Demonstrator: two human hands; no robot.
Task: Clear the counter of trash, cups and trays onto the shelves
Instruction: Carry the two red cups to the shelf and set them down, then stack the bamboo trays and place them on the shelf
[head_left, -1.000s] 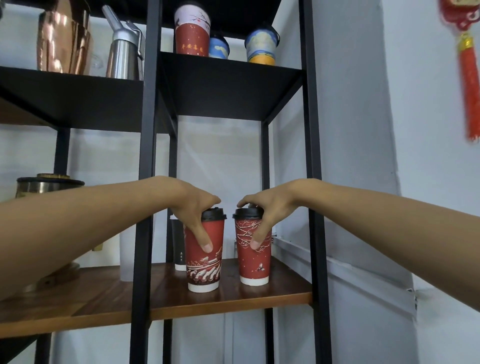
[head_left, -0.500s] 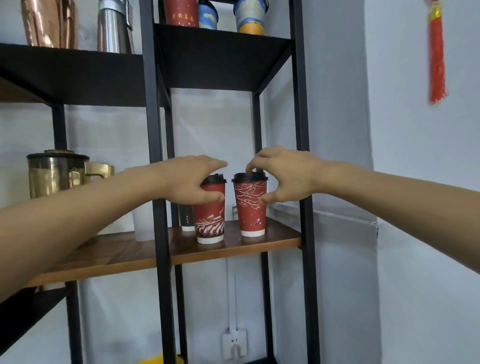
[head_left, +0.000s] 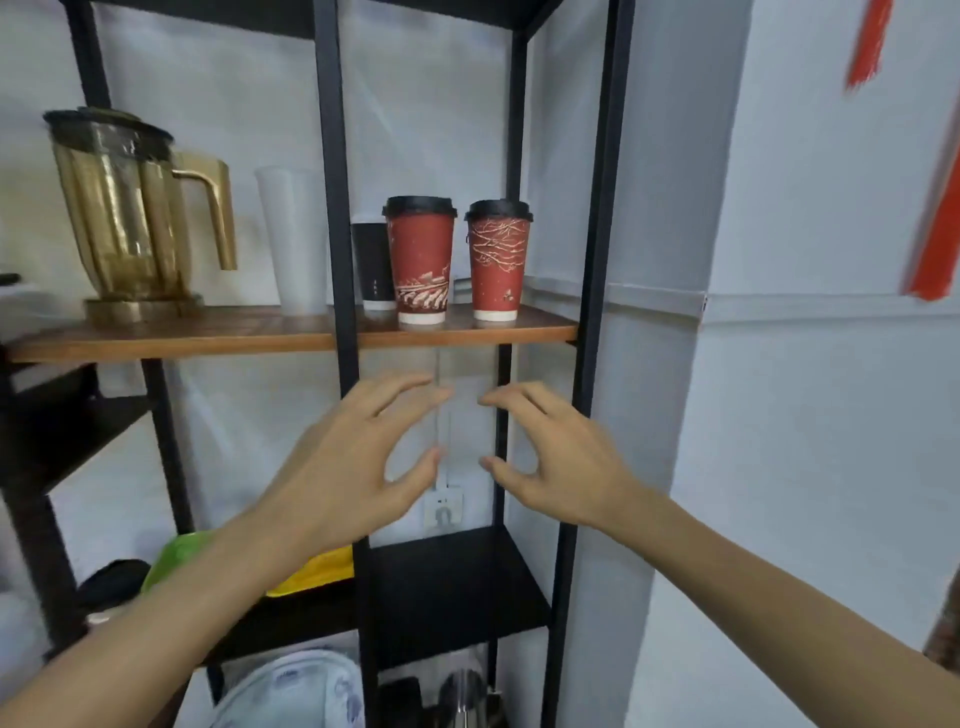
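Note:
Two red paper cups with black lids stand upright side by side on the wooden shelf (head_left: 260, 332): the left red cup (head_left: 420, 260) and the right red cup (head_left: 497, 260). Below that shelf, in front of the rack, my left hand (head_left: 353, 467) and my right hand (head_left: 561, 457) hang in the air. Both hands are empty, fingers spread and curved, well apart from the cups.
A black cup (head_left: 371, 265), a white cup (head_left: 293, 239) and a gold blender jug (head_left: 135, 208) share the wooden shelf. Black rack posts (head_left: 337, 208) stand in front. Green (head_left: 171, 558) and yellow trays (head_left: 317, 571) lie on the lower black shelf. White wall at right.
Both hands have let go of the red cups and drawn back and down below the wooden shelf. The cups stay standing there. The view has tilted downward.

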